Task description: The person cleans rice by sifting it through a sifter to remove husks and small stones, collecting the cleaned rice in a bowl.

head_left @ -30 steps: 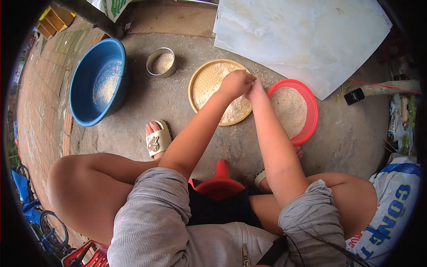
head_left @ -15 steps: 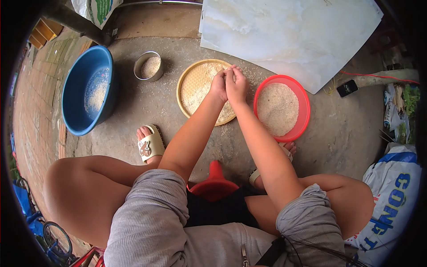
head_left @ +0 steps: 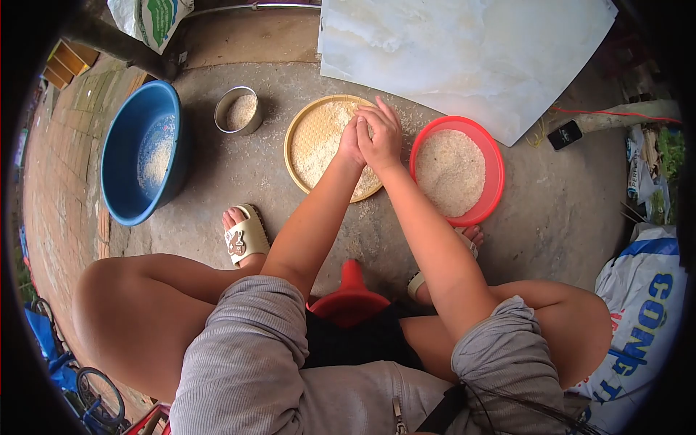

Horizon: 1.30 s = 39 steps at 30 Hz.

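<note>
My left hand [head_left: 351, 143] and my right hand [head_left: 380, 136] are pressed palm to palm over the right side of a round woven tray [head_left: 291, 148]. Pale rice grains [head_left: 319, 161] are spread across the tray. The right hand's fingers stretch out, slightly apart, across the left hand. Most of the left hand's fingers are curled and partly covered by the right. Whatever lies between the palms is hidden. Just right of my hands stands a red basin [head_left: 496, 174] holding a heap of rice [head_left: 451, 172].
A blue basin [head_left: 116, 163] with some grain stands at the left, near a small metal bowl [head_left: 253, 125] of grain. A pale marbled sheet [head_left: 464, 58] lies beyond the tray. A phone [head_left: 565, 135] is at the right, and a printed sack [head_left: 638, 312] sits near my knee.
The right hand's fingers have opened out and lifted, where they were more closely curled over the left before. The hands stay together above the tray. The view has shifted slightly.
</note>
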Each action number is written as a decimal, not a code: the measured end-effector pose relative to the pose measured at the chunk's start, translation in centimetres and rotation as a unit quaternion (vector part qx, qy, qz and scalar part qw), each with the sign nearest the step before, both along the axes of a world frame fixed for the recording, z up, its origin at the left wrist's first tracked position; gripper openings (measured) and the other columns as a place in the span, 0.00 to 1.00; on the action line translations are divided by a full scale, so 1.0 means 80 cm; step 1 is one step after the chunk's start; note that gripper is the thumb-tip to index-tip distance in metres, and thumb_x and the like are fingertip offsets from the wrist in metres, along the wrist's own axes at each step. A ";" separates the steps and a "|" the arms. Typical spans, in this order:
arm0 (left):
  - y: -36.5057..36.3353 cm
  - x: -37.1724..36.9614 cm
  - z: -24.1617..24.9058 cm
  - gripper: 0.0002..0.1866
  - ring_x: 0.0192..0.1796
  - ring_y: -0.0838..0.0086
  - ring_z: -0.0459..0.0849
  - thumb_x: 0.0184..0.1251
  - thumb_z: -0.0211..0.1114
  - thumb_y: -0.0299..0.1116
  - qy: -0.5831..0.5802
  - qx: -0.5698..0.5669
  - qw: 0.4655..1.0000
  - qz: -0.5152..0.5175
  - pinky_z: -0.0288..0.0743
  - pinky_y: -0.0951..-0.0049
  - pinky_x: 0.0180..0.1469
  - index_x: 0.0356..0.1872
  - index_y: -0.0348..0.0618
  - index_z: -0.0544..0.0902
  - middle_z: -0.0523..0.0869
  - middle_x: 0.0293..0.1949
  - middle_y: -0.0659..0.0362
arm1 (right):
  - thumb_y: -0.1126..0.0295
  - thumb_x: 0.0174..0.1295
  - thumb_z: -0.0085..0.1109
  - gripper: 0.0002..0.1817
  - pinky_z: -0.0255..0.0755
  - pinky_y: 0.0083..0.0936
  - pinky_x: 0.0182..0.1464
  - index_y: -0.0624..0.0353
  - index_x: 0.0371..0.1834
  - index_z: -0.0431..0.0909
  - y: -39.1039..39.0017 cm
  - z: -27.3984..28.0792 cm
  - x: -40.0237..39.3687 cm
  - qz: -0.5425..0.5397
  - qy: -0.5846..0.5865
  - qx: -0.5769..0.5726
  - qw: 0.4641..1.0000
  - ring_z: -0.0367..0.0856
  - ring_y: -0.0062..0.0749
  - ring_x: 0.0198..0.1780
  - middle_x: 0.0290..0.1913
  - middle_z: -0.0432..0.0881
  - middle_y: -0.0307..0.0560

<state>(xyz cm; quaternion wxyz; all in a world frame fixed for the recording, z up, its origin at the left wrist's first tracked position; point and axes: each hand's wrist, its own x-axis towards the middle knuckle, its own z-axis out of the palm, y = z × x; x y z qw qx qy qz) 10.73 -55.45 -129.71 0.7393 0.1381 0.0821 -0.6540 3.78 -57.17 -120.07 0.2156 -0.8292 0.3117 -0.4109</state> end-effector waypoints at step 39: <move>-0.003 -0.032 0.094 0.15 0.18 0.80 0.66 0.70 0.52 0.42 -0.019 0.093 0.984 -0.148 0.58 0.85 0.14 0.28 0.42 0.76 0.73 0.17 0.63 | 0.68 0.60 0.45 0.16 0.61 0.23 0.59 0.63 0.49 0.72 0.027 -0.152 -0.058 -0.058 0.405 -0.161 0.898 0.67 0.35 0.60 0.55 0.73 0.43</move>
